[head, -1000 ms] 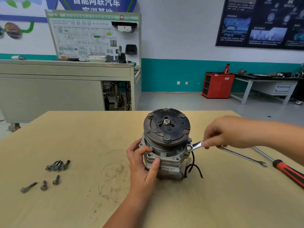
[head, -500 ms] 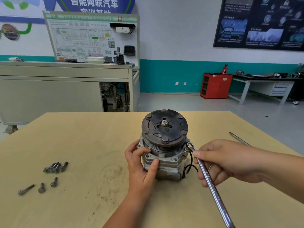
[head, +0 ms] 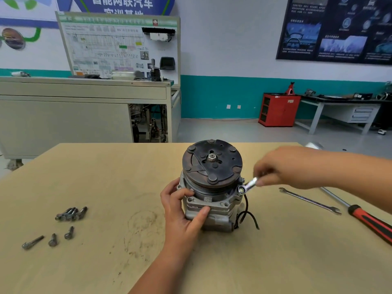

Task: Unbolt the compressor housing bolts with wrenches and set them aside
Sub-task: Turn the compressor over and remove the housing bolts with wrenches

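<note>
A grey compressor (head: 212, 200) with a dark clutch plate on top stands upright in the middle of the wooden table (head: 106, 170). My left hand (head: 182, 209) grips its housing from the left front. My right hand (head: 290, 168) holds a silver wrench (head: 248, 186), whose ring end sits on a bolt (head: 241, 189) at the housing's right flange. Most of the wrench handle is hidden inside my hand. Several removed bolts (head: 71, 214) lie in a cluster at the left, with three more bolts (head: 52, 238) nearer the front.
A second open-ended wrench (head: 309, 201) lies on the table right of the compressor. A red-and-black-handled screwdriver (head: 369, 221) lies beyond it toward the right edge. A black wire (head: 247, 213) loops out from the compressor's right side. Benches and cabinets stand behind the table.
My right hand swung the wrench handle from pointing toward me back up to the right, ring end staying at the flange bolt. My left hand kept its grip on the housing.
</note>
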